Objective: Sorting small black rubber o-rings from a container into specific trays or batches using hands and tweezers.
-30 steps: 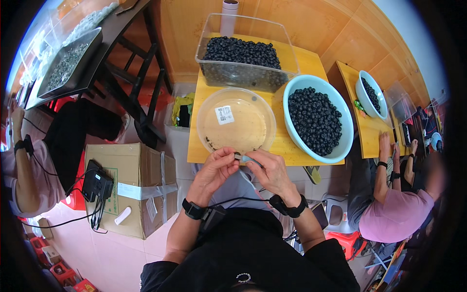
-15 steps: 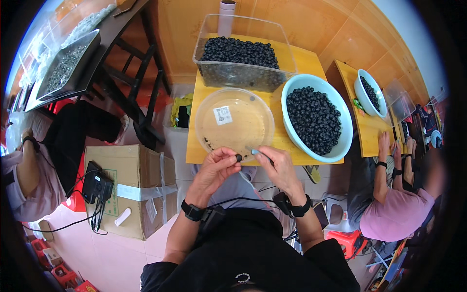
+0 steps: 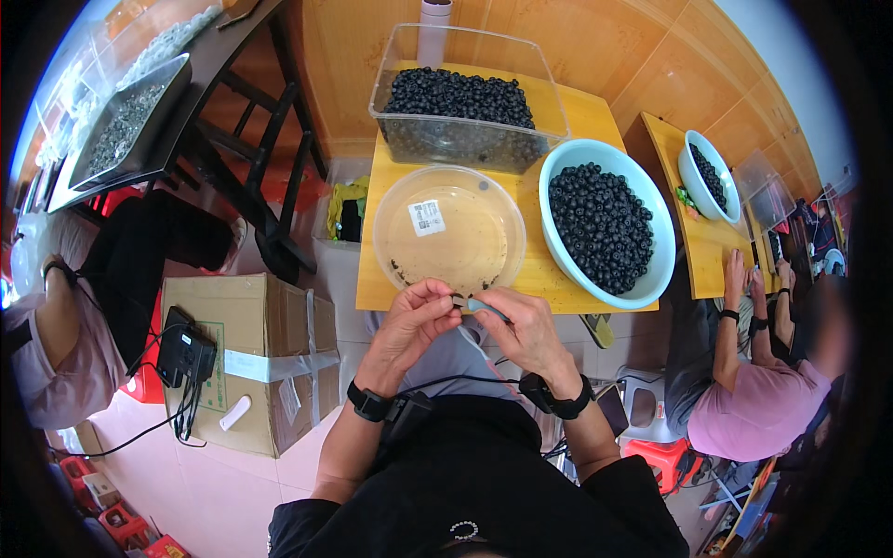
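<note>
My left hand (image 3: pixel 409 325) pinches a small black ball (image 3: pixel 456 298) between thumb and fingertips; fingers partly cover it. In my right hand (image 3: pixel 530 330) is a small knife (image 3: pixel 482 308) with a light-blue handle, its short blade against the ball. Both hands meet over the near rim of a round clear plastic tub (image 3: pixel 484 237), which has a white label and dark crumbs on its bottom. To the right stands a light-blue bowl (image 3: pixel 664 244) heaped with black balls (image 3: pixel 600 223). Behind the round tub, a rectangular clear bin (image 3: pixel 446 149) holds many more.
A yellow table (image 3: pixel 532 282) carries these containers. Behind the bin stands a pale pink bottle (image 3: pixel 433 37). At left are a cardboard box (image 3: pixel 288 363) and a dark table (image 3: pixel 206 65). Other people sit at both sides; a second yellow table (image 3: pixel 674 167) bears another blue bowl (image 3: pixel 732 200).
My right hand has moved left and slightly down, bringing the knife from apart to against the black ball. My left hand stays almost in place, still pinching the ball.
</note>
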`<state>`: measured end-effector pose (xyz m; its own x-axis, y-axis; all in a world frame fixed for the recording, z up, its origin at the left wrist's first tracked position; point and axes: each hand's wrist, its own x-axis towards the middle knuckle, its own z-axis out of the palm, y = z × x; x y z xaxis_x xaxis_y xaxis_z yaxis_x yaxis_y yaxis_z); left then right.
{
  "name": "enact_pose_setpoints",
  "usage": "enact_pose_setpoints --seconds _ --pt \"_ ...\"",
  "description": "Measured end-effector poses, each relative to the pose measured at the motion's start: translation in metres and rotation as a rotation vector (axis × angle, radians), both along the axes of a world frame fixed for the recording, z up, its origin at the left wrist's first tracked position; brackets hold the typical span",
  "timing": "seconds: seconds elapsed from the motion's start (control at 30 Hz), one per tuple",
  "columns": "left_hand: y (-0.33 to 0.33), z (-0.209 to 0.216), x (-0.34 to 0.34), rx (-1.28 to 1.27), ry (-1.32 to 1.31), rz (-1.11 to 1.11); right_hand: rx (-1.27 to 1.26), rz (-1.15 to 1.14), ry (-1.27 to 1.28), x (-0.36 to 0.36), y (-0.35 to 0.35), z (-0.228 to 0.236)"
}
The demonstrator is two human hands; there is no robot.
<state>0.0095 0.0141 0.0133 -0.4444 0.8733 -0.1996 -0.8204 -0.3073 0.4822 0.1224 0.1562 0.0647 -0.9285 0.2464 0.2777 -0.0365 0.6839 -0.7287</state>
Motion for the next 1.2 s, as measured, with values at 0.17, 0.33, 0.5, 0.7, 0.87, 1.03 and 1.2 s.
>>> enact_pose_setpoints --seconds 0.17,0.33,0.5,0.7,0.87,1.03,1.2 --pt "0.001 -0.002 -0.001 0.009 -0.019 0.0 0.0 -0.002 0.011 0.0 -0.002 0.001" --pt "0.0 0.0 -0.001 0.006 -0.015 -0.003 0.012 0.004 0.014 0.001 -0.001 -0.002" --pt "-0.002 -0.008 -0.004 0.007 -0.008 0.002 -0.025 -0.012 -0.001 -0.002 -0.004 -0.001" --pt "-0.006 0.012 0.002 0.104 0.035 -0.119 0.07 -0.166 0.0 -0.01 0.014 -0.027" --pt "-0.003 0.004 0.001 0.037 -0.02 -0.058 -0.06 -0.217 -0.135 0.0 0.016 -0.014" --pt "0.002 0.001 0.002 -0.01 0.006 -0.068 -0.251 -0.059 -0.121 0.002 0.0 0.01" --pt "0.004 0.003 0.011 -0.082 0.092 -0.095 -0.18 0.006 -0.005 0.004 -0.01 0.004"
